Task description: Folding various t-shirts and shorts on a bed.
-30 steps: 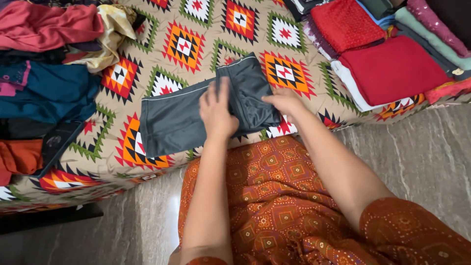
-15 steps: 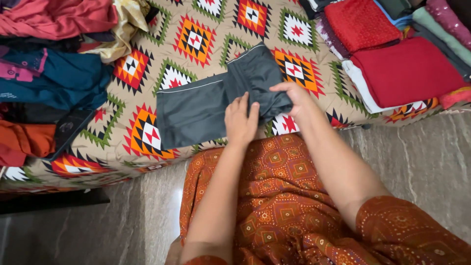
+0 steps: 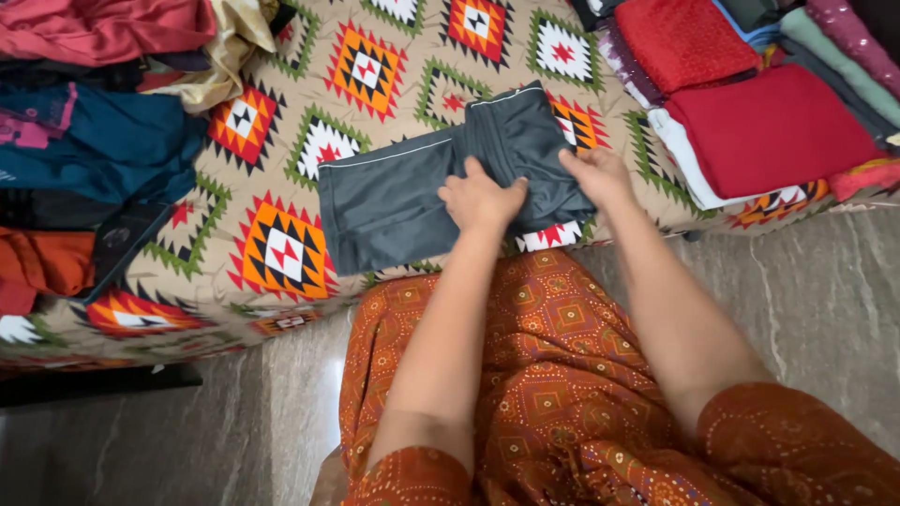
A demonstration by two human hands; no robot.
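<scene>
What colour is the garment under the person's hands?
Dark grey garment with thin white piping, seen best in the head view.

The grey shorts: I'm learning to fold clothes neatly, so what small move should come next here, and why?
Probably fold the flat left half over onto the right. The grey shorts lie spread on the patterned bedspread, while the left hand presses the bunched middle and the right hand grips the right edge, so that side is already pinned.
</scene>
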